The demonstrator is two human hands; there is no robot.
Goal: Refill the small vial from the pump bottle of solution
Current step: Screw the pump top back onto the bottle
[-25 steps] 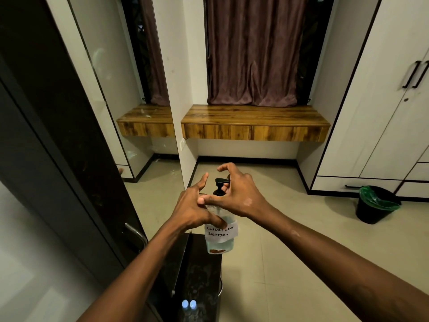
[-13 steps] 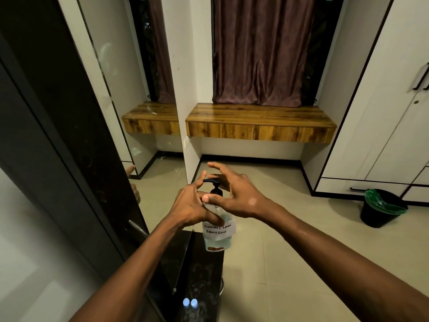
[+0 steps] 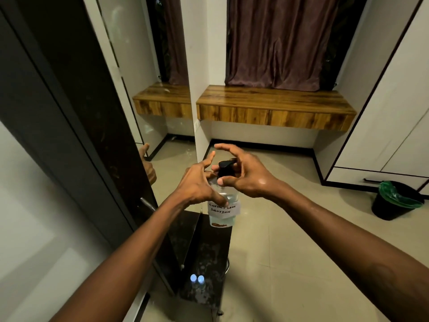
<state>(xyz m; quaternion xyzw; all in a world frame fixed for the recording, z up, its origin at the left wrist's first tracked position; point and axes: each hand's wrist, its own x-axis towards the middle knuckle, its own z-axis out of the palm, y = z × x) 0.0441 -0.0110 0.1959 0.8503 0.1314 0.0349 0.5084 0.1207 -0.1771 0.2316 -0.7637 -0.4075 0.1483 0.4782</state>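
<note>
Nothing looks refilled yet. The pump bottle of contact lens solution (image 3: 223, 206) is held in the air over the far edge of the dark stone countertop (image 3: 206, 256). The left hand (image 3: 197, 187) is wrapped round its clear shoulder; the right hand (image 3: 246, 173) closes loosely round the black pump head (image 3: 226, 168), forefinger raised. Two small clear vials (image 3: 197, 280), possibly capped, stand well apart, nearer the camera. A lined black bin (image 3: 394, 201) sits aside, blocking nothing

Open tiled floor (image 3: 290, 240) lies right of the pump bottle (image 3: 224, 205). A dark door (image 3: 69, 112) stands close on its left, a small dark desk (image 3: 209, 263) beneath it.
</note>
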